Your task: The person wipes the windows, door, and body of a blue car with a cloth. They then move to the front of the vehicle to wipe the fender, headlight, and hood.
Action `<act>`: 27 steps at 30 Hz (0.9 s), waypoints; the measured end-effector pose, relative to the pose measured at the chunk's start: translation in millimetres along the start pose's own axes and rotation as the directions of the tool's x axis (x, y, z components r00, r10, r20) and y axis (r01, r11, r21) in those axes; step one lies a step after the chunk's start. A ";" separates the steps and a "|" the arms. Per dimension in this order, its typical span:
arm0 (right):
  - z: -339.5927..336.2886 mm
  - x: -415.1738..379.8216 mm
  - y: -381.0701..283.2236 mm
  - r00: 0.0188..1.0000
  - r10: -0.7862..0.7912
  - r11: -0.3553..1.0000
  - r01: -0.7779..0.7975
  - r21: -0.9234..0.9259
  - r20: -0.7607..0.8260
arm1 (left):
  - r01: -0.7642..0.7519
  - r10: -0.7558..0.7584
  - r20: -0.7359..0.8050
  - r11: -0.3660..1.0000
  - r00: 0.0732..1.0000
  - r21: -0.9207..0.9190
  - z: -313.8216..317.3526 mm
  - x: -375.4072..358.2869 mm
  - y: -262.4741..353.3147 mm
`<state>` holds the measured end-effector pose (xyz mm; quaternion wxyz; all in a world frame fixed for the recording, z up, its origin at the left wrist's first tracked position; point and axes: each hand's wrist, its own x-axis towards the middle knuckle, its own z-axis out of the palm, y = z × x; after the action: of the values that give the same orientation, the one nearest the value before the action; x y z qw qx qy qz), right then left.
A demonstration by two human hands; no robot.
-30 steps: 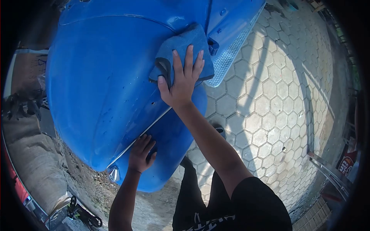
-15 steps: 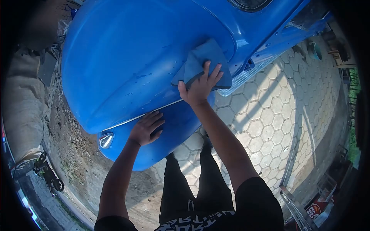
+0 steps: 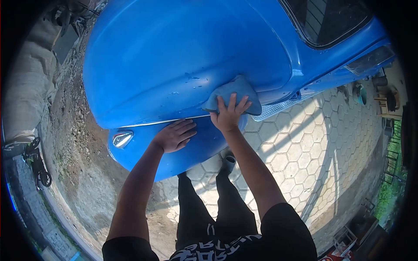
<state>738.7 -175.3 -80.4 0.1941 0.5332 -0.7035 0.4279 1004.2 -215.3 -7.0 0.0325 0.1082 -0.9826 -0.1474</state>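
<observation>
1 cloth (image 3: 238,87), grey-blue, on blue car body (image 3: 174,52) at 1 o'clk: prob. light, soft, limp, best held flat under palm. R hand (image 3: 230,114) spread flat on cloth; L hand (image 3: 175,135) flat on fender (image 3: 191,154) at 9 o'clk; hands apart. Edges: pale seam strip (image 3: 150,123) 12 o'clk of L hand, textured running board (image 3: 281,108) at 2–3 o'clk; room over hex. paving (image 3: 305,156), 3–4 o'clk.

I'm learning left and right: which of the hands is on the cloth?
The right hand, spread over the grey-blue cloth; the left hand rests on the blue fender without one.
</observation>
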 end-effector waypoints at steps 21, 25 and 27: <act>10.5 -55.0 -115.8 0.804 -0.410 0.875 0.480 -0.063 0.430 | 0.748 -0.575 -0.594 0.660 0.562 0.070 31.0 -189.8 3.3; 1.6 -38.1 -116.8 0.929 0.307 0.924 -0.343 0.170 0.206 | 0.903 -0.704 -0.700 0.369 0.117 -0.221 40.5 -186.3 -4.5; -0.8 -26.4 -140.3 0.800 0.560 0.724 -0.599 0.341 0.217 | 0.897 -0.766 -0.643 0.290 0.008 -0.333 41.4 -187.1 -5.3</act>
<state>876.5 -168.4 -43.8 -0.0957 0.3347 -0.7427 0.5720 1183.7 -167.0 -54.1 0.3046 0.7153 -0.6289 0.0026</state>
